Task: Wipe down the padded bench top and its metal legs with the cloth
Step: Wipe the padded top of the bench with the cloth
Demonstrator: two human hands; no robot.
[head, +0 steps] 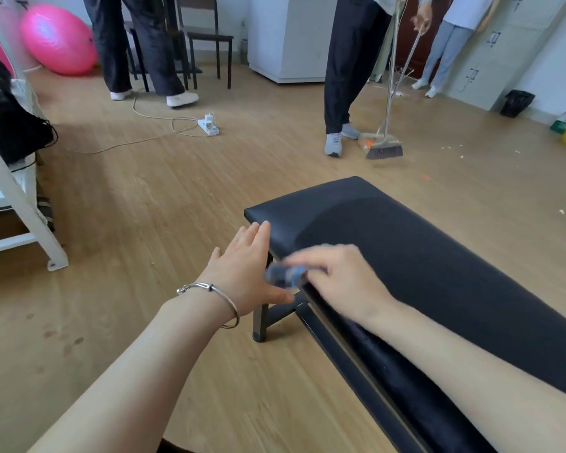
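Note:
The black padded bench top [422, 256] runs from the centre to the lower right, standing on black metal legs [262, 322]. My right hand [343, 282] grips a blurred blue and dark cloth [285, 275] against the bench's near left edge. My left hand [242, 273], with a silver bangle on the wrist, has straight fingers whose tips reach the bench's far left corner. The underside frame rail [340, 358] shows below the pad.
A person with a broom [384, 148] and dustpan stands beyond the bench. A power strip [208, 124] and cable lie on the wooden floor. A white rack [20, 204] with a black bag stands at left, pink balls behind. Other people stand further back.

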